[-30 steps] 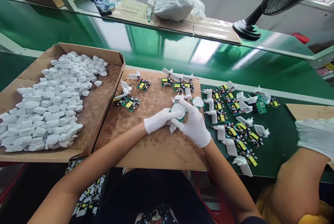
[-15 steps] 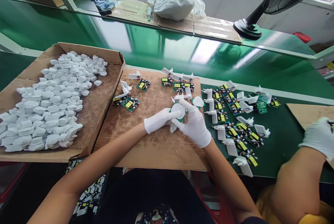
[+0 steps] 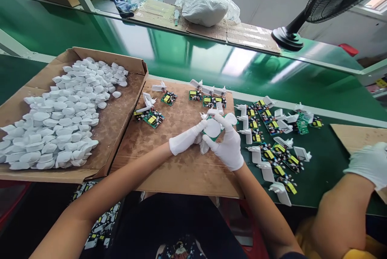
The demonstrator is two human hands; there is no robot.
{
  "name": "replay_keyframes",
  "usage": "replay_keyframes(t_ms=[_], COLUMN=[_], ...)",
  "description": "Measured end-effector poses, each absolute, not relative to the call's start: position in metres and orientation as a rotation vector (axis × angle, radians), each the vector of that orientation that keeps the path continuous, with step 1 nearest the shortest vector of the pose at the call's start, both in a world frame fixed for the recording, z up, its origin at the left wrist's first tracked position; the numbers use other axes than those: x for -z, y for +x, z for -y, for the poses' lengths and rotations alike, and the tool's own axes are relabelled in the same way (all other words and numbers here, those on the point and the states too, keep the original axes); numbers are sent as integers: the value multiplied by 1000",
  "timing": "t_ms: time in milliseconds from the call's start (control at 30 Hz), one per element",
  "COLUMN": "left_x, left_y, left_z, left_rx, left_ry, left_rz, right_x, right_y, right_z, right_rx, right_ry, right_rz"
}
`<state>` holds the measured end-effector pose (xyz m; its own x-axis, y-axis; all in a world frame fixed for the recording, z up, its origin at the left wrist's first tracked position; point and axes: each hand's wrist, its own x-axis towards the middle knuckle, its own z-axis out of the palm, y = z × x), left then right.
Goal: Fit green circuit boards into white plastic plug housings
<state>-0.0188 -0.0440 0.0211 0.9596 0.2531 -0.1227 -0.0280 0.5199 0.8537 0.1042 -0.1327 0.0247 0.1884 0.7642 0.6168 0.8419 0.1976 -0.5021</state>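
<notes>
Both my hands wear white gloves and meet over a brown cardboard sheet (image 3: 181, 170). My left hand (image 3: 186, 140) and my right hand (image 3: 227, 146) are closed together on a white plastic cap (image 3: 212, 129) with a green circuit board under it. Just behind my fingers lies another white cap (image 3: 231, 118) and a white plug piece (image 3: 215, 111). Several green circuit boards with white plug pieces (image 3: 269, 154) lie in rows to the right on the green table.
An open cardboard box (image 3: 121, 106) on the left holds several white caps (image 3: 57, 118). More boards (image 3: 150, 117) lie on the cardboard sheet. A co-worker's gloved hand (image 3: 367, 164) is at the right edge. A black fan (image 3: 305, 13) and a plastic bag (image 3: 205, 7) stand behind.
My hands stay on the cap and board, turning it slightly. The co-worker's hand at the right has shifted a little. The camera has tilted a bit.
</notes>
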Motion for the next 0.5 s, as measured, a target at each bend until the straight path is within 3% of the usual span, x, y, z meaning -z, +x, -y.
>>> replay_keyframes(t_ms=[500], left_x=[-29], left_y=[-19], left_z=[45], left_rx=[-314], left_ry=[887], left_rz=[-376], right_x=[-29], right_y=[100], right_z=[130], right_rx=[-143], right_ry=[-1443], right_rz=[1654])
